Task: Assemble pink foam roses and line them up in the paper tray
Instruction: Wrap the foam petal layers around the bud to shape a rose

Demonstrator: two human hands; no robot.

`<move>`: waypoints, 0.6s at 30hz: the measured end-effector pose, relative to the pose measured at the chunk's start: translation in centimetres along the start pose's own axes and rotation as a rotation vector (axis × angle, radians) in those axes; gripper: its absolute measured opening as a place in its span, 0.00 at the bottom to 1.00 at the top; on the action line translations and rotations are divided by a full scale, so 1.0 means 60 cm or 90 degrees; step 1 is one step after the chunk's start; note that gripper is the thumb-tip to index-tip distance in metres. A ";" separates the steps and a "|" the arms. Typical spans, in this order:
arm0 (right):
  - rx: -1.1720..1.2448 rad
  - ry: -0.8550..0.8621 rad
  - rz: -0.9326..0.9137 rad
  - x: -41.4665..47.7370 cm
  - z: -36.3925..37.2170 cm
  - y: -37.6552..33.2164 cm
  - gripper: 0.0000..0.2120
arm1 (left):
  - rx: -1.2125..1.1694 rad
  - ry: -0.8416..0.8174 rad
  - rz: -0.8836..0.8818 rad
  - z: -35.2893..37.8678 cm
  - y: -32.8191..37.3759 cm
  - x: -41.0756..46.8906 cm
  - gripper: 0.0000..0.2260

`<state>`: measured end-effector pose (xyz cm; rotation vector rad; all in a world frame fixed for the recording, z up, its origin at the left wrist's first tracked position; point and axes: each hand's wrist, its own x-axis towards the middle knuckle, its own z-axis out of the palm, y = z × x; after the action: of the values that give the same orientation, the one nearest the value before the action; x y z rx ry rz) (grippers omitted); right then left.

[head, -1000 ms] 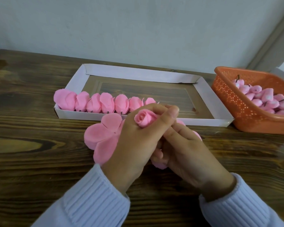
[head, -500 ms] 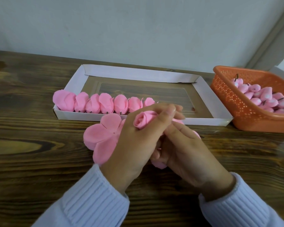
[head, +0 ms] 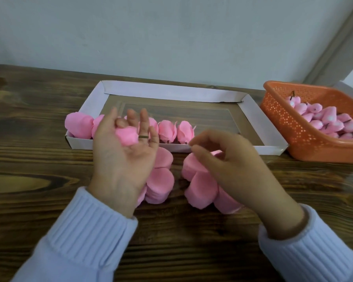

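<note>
Your L hand (head: 122, 155) sits palm up over the tray edge (head: 122, 143), cradling a rose (head: 127, 137), index curled on it. R hand (head: 228, 161) pinches thumb to index above petal stacks (head: 161, 181); can't tell if it's got anything.

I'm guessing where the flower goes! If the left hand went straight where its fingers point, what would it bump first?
Probably the row of roses in the paper tray, just beyond the left hand; if it's raised, it might pass over them.

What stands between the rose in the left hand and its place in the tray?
Only the right hand, hovering over the tray's near wall beside the last rose in the row; the tray beyond looks free.
</note>
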<state>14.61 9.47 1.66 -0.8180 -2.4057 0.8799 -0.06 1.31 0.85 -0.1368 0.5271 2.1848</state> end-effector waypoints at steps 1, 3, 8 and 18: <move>-0.062 -0.027 -0.010 0.002 0.005 -0.005 0.06 | -0.014 0.007 0.002 0.000 0.003 0.002 0.15; -0.144 -0.055 -0.032 0.011 0.014 -0.016 0.07 | -0.029 0.025 0.012 0.000 0.008 0.006 0.13; -0.262 -0.080 -0.063 0.031 0.051 -0.042 0.13 | -0.021 0.057 0.021 -0.002 0.013 0.016 0.13; -0.325 -0.043 -0.035 0.033 0.079 -0.044 0.15 | -0.012 0.059 0.028 -0.005 0.012 0.023 0.14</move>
<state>9.44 7.13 0.59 -0.9020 -2.7402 0.2693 -1.49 1.82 0.41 -0.2400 0.5663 2.2350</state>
